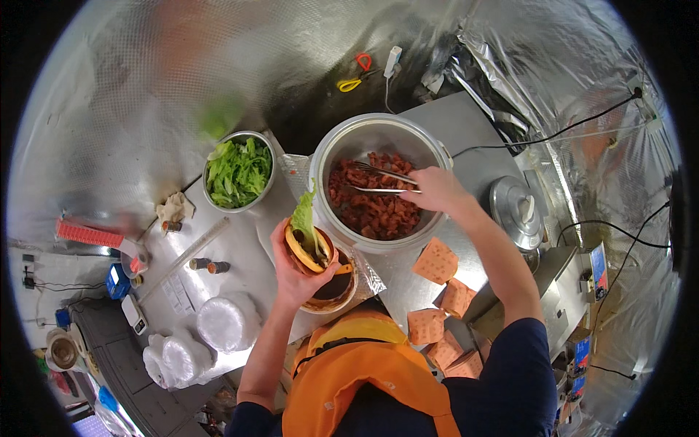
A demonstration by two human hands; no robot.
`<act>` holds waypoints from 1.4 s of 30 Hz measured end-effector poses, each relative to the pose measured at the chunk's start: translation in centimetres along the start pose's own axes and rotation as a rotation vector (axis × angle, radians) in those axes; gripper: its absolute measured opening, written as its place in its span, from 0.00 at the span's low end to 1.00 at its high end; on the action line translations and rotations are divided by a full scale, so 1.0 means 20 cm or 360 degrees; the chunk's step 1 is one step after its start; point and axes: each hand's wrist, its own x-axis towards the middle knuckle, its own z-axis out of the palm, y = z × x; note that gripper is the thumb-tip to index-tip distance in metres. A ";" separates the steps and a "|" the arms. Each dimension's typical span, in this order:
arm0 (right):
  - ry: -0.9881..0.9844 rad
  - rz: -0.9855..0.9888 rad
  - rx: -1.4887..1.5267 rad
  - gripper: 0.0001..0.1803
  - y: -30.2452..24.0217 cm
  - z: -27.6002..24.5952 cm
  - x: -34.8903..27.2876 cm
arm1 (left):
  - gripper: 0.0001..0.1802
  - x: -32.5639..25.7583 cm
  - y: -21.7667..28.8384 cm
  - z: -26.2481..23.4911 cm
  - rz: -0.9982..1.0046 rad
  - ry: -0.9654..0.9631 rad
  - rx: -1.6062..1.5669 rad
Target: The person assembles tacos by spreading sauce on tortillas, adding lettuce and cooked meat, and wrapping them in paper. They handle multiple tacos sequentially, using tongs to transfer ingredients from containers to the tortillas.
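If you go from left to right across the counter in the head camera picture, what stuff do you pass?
Red comb-like tool → stack of white lids → bowl of green lettuce → left hand holding a bun with lettuce → big pot of reddish meat → right hand with tongs → round metal lid.

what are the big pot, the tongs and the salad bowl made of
The large round pot of red-brown meat pieces looks like brushed metal, probably aluminium or steel: dull grey sheen on its wall. The slim silver tongs in the right hand seem polished steel, with bright glints. The small round bowl of green lettuce also looks metal, given its shiny rim.
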 end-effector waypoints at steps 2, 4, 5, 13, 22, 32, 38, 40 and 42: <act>-0.0037 -0.0076 -0.0124 0.25 0.01 -0.05 -0.04 | 0.61 -0.02 -0.04 -0.02 -0.0038 0.0024 -0.0048; -0.0032 -0.0108 -0.0206 0.22 0.01 0.01 -0.06 | 0.61 -0.01 -0.01 0.00 -0.0085 0.0004 -0.0124; 0.0006 -0.0117 -0.0231 0.20 0.00 0.10 -0.01 | 0.61 0.00 0.00 0.01 -0.0099 -0.0011 -0.0162; 0.0085 0.0014 -0.0107 0.22 0.06 -0.05 -0.01 | 0.61 -0.01 -0.03 -0.04 -0.0037 -0.0021 -0.0017; -0.0193 -0.0079 0.0224 0.27 0.17 0.05 0.18 | 0.61 0.01 -0.07 -0.01 0.0003 -0.0054 0.0092; 0.0123 -0.0012 -0.0325 0.19 -0.15 -0.23 -0.39 | 0.60 -0.03 -0.03 -0.04 -0.0016 0.0010 -0.0059; 0.0012 0.0129 0.0069 0.26 -0.01 0.03 -0.17 | 0.66 -0.02 -0.10 0.02 -0.0138 -0.0085 0.0013; 0.0017 0.0291 0.0149 0.28 0.00 -0.01 -0.15 | 0.67 -0.03 -0.10 0.02 -0.0024 -0.0094 0.0180; 0.0091 0.0384 0.0213 0.32 0.05 -0.02 -0.14 | 0.68 -0.03 -0.10 0.02 -0.0055 -0.0085 0.0178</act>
